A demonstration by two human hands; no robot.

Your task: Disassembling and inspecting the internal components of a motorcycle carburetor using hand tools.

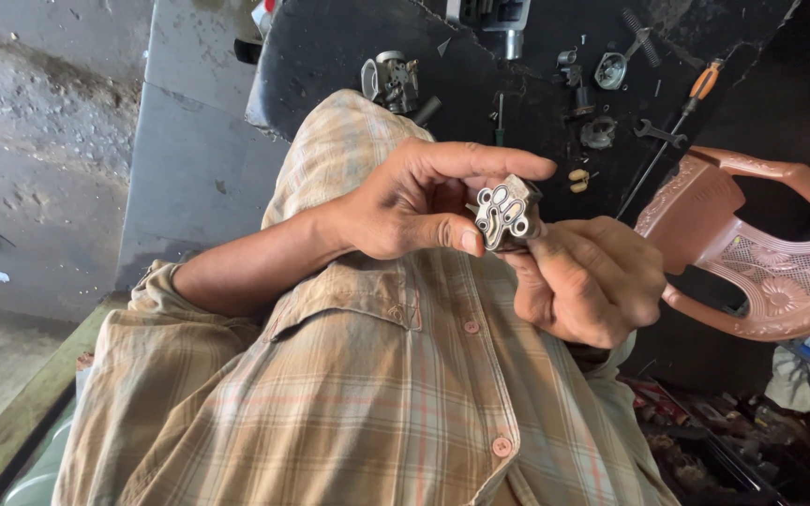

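Dark, greasy bench (pixel 349 47) up behind, concrete floor off to one side, and right in the middle of it all both hands meet in front of the chest. Start at the fingers: the left hand (pixel 414 201) has its thumb tip pressed against the lower near edge of a small grey metal block (pixel 506 214), and its index finger reaches straight out over the top of it, so that's a loose pinch, with the other fingers curled back and holding nothing. The right hand (pixel 583 281) comes in from the other side, fingers wrapped closed behind and under the block, carrying its weight. So the block sits between the two hands, touching both, just past the left thumb tip and at the tips of the right fingers; its flat face, cut with several oval openings, is turned up toward the camera, and its longer side runs roughly upright, leaning a little. The left fingers are the ones on that open face. Moving outward: a checked shirt (pixel 377 394) fills the foreground, a pink plastic chair (pixel 761 253) stands to the right, and well apart on the bench lie a carburettor-like part (pixel 391 82), a spanner (pixel 658 134) and an orange-handled screwdriver (pixel 705 82).
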